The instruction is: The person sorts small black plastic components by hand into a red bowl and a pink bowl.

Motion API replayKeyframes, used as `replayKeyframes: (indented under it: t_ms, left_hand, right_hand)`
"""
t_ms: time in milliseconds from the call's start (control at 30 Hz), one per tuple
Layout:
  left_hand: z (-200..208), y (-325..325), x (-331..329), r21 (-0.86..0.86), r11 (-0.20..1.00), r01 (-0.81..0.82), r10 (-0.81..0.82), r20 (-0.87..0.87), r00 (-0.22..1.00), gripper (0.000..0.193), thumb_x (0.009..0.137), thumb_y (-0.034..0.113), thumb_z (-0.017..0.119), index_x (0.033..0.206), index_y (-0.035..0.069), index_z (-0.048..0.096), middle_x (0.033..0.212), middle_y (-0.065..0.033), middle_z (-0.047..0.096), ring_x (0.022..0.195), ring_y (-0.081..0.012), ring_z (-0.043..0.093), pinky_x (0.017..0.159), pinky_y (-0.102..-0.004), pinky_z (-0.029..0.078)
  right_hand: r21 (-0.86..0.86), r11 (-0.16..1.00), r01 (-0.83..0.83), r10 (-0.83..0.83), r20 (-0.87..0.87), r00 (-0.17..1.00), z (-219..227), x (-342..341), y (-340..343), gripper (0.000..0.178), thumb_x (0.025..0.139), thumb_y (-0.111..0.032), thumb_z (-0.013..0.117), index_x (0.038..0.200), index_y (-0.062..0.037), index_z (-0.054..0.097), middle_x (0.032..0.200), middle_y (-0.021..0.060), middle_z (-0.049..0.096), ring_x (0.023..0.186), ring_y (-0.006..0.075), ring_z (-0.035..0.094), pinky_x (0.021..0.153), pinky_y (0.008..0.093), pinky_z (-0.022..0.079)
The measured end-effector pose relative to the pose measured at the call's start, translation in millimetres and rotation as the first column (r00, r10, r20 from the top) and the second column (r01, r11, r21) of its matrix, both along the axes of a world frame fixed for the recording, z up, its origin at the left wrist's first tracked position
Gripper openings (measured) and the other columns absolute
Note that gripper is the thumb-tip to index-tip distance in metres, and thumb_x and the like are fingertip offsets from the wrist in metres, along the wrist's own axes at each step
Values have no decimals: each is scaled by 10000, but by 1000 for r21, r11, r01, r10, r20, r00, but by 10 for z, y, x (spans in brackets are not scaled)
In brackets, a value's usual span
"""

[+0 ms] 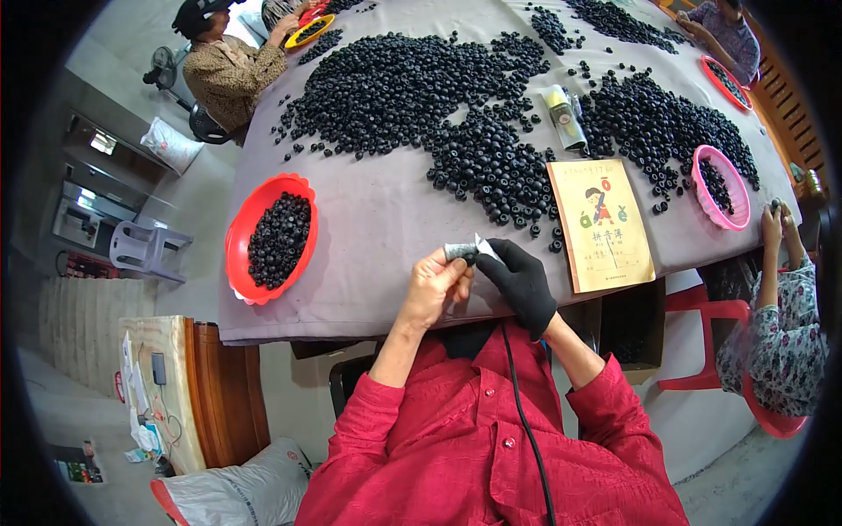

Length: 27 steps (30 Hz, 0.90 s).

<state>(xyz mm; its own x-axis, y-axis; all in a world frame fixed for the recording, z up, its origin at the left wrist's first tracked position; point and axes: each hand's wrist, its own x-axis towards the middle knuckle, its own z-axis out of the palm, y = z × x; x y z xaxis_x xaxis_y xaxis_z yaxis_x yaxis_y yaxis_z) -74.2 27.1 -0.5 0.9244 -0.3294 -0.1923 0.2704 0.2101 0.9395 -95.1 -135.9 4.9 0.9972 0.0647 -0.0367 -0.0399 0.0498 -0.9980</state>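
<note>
Just past the table's near edge, my two hands meet. My bare left hand (436,285) is closed in a pinch. At its fingertips is a short grey band (459,252); whether it wraps a finger or is a separate piece I cannot tell. My right hand (523,282), in a black glove, is closed on a small white pointed piece (485,246) whose tip points up. Something small and dark shows between the fingertips, mostly hidden. Ahead lie heaps of small round black pieces (386,92), many with a hollow end.
A red scalloped basin (235,241) of black pieces stands left, a pink basket (700,180) right. A yellow booklet (605,223) and a clear packet (564,117) lie on the grey cloth (368,197). A black cord (519,394) hangs down my front. Other people sit around the table.
</note>
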Motion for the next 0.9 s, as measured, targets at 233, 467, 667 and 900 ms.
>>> replayKeyframes:
  t_ms: [233,467,667,900]
  left_hand:
    - [-99,14,-102,-146,985,94,-93,11,996,86,852,96,583,891,22,601,700,-26,586,516,-83,507,460,-207,397]
    - [-167,60,-57,-241,965,-100,88,-61,994,124,838,76,599,955,36,613,708,-26,591,534,-84,515,477,-201,410]
    - [-241,109,-19,-381,912,-149,122,-93,988,154,842,97,602,983,37,613,675,-19,568,561,-84,501,495,-202,404]
    - [-232,84,-41,-329,939,-104,94,-47,994,141,856,94,581,978,33,618,649,-3,564,540,-64,489,480,-181,379]
  right_hand:
    - [-97,995,29,-26,32,999,-4,-8,27,299,812,-182,632,1039,6,579,914,69,633,827,98,566,727,256,455]
    - [-76,997,21,-16,67,998,-40,-24,33,341,814,-227,627,1067,-6,572,948,110,640,848,123,596,735,270,470]
    - [-226,962,-154,177,84,981,-21,-42,-1,363,831,-220,604,1126,-14,560,942,132,650,837,148,616,741,285,476]
    - [-270,948,-166,208,134,969,7,-51,23,359,835,-249,600,1124,-38,573,935,154,648,838,191,639,722,297,485]
